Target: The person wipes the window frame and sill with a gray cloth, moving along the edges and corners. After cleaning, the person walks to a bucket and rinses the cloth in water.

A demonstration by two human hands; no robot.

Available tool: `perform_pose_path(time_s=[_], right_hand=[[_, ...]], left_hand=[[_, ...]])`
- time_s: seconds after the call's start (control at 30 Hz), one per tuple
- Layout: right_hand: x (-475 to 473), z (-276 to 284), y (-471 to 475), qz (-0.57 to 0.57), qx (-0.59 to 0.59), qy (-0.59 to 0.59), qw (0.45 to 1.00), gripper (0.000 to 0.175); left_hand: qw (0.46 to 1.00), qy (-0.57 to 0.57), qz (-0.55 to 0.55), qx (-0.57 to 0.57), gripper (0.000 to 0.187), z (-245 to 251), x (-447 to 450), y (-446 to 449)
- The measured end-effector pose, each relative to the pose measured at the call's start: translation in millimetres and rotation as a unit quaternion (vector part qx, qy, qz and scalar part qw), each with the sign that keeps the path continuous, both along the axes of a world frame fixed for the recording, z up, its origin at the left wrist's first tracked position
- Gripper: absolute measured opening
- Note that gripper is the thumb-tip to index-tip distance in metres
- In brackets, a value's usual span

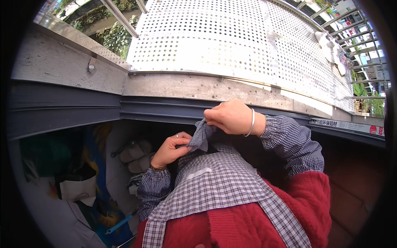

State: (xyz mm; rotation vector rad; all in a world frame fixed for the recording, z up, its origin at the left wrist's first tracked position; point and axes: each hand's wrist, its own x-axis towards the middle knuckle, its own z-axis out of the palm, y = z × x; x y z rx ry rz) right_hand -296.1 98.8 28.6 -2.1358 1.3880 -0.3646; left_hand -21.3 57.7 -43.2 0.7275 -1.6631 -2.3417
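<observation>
Between my two hands hangs a grey-blue cloth (198, 138), bunched and folded. My right hand (231, 117), with a silver bangle at the wrist, pinches its upper end just in front of the dark metal window frame (161, 108). Lower and to the left, my left hand (173, 148) pinches the cloth's lower edge between thumb and finger; a ring shows on it. Both forearms are in checked oversleeves. Below the cloth is the checked apron (214, 183) over my red sweater (238, 226).
Beyond the frame lies a stone sill (192, 86), then a perforated white metal platform (198, 46) inside metal railings (119, 17). White shoes (330, 49) rest at its far right. Down left are slippers (136, 155), a paper bag (79, 189) and a blue rod (121, 223).
</observation>
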Motion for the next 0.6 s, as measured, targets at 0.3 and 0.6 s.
perform_pose_path(time_s=[0.3, 0.6], right_hand=[[-56, 34, 13, -0.120, -0.016, -0.107, 0.987, 0.017], [-35, 11, 95, -0.230, -0.002, -0.405, 0.885, 0.024]], left_hand=[[0.987, -0.029, 0.024, -0.156, 0.021, 55, 1, 5], [0.892, -0.138, 0.178, -0.391, 0.020, 106, -44, 25]])
